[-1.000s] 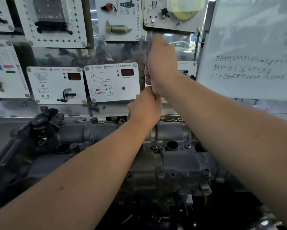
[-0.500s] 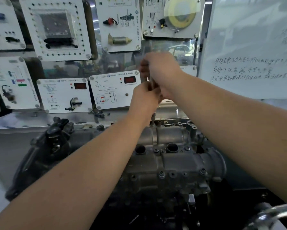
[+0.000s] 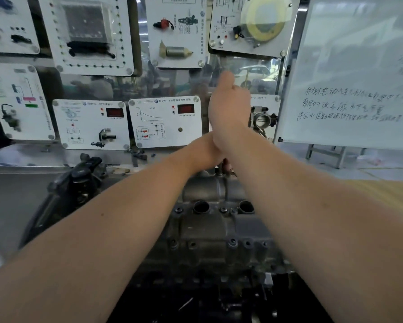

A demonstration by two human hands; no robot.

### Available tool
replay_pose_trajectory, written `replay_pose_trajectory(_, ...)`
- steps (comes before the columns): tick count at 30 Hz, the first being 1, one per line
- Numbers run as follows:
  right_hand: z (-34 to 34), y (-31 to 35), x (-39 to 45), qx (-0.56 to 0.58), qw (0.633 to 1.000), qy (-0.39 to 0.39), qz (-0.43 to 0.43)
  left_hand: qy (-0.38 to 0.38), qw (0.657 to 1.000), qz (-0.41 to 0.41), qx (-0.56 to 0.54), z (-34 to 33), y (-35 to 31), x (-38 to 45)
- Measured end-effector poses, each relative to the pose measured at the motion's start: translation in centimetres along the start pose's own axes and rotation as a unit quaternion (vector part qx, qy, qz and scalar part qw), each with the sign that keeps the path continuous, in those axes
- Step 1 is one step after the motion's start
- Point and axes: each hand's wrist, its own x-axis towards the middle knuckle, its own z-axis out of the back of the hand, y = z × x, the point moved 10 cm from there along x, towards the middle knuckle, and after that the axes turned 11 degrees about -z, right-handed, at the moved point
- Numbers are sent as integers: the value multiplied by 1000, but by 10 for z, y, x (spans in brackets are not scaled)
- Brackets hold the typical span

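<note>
The slim grey metal tool shaft (image 3: 226,190) stands nearly upright over the middle of the grey cast-metal engine cover (image 3: 207,231), its lower tip seated on a small dark bolt head (image 3: 223,209) between two round open wells. Both hands are stacked on the tool's hidden upper end: the left hand (image 3: 205,152) is curled round it low down, and the right hand (image 3: 228,113) is fisted above it with the thumb raised. The work looks to be in mid course on this one bolt, though loosening or tightening cannot be told. Several other bolt heads along the cover's edges sit in their holes, so most of the row seems left to do. Behind the cover, the white instrument panel (image 3: 165,122) carries a small round blue logo, a red display, a falling curve graph and a circuit sketch; its Chinese heading is too small to read. To the right, a silver throttle body (image 3: 262,118) hangs beside the white whiteboard (image 3: 359,66), which bears three lines of handwritten Chinese, too blurred to read with confidence.
</note>
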Motion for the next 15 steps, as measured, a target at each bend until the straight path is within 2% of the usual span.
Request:
replay_pose_trajectory(6,-5,-9,6,35,995,66,-65,-107,993,5,39,-2,-1,4)
replay_pose_trajectory(11,-8,-21,11,58,980,139,-133,-166,982,41,84,1,6,7)
replay_pose_trajectory(15,-14,-22,15,73,966,205,-140,-185,972,46,139,1,3,8)
